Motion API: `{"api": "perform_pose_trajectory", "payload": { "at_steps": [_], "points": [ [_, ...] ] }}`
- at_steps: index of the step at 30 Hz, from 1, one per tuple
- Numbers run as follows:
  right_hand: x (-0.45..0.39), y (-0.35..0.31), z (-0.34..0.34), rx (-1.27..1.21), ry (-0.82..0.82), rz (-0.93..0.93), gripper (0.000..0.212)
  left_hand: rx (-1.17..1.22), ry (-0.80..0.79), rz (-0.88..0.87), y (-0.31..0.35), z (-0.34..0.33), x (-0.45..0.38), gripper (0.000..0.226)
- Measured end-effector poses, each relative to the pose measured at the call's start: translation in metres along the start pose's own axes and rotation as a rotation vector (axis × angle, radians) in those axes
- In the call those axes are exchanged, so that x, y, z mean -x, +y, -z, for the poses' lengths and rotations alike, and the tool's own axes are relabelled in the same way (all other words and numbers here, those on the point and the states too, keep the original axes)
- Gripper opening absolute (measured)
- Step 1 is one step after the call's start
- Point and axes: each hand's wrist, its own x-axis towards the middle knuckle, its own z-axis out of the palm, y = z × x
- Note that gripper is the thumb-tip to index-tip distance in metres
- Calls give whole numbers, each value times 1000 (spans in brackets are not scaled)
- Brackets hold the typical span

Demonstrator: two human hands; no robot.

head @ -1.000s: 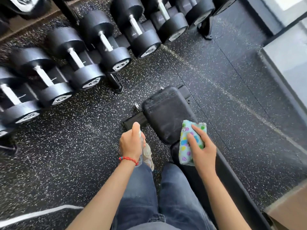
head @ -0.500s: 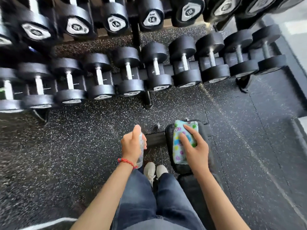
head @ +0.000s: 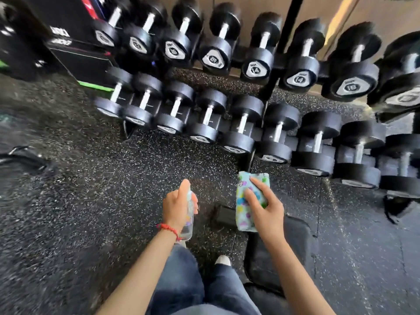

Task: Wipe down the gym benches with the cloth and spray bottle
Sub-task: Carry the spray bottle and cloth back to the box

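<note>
My left hand (head: 176,206) grips a clear spray bottle (head: 189,220), upright, with the forefinger lying along its top. My right hand (head: 264,209) holds a folded cloth (head: 244,201), pale blue with coloured spots, fingers spread over it and held in the air in front of me. The black padded bench (head: 295,242) lies low at the right, below and behind the right hand, its end pad partly hidden by my forearm. The cloth is off the pad.
A two-tier rack of black dumbbells (head: 241,123) fills the far side from left to right. Black boxes (head: 68,46) stand at the far left. Speckled rubber floor (head: 91,201) spreads to the left. My jeans and white shoe (head: 222,260) are below.
The view has swung up and left, so the bench has slid down and to the right. The cloth has come off the bench pad. The left hand still holds the bottle.
</note>
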Motion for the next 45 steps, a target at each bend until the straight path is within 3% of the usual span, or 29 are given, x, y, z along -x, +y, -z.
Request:
{"api": "perform_pose_trajectory", "payload": {
  "at_steps": [9, 17, 26, 36, 45],
  "points": [
    [-11, -34, -103, 42, -244, 76, 23, 219, 191, 54, -5, 93, -28, 68],
    [-11, -74, -247, 110, -440, 153, 25, 287, 363, 43, -17, 215, -71, 67],
    [2, -99, -402, 230, -655, 189, 24, 325, 560, 161, -48, 345, -105, 61],
    [-27, -121, -522, 312, -765, 194, 25, 450, 678, 313, -65, 430, -170, 64],
    [-111, -161, -660, 325, -865, 226, 25, 464, 733, 343, -52, 504, -297, 66]
  ]
}}
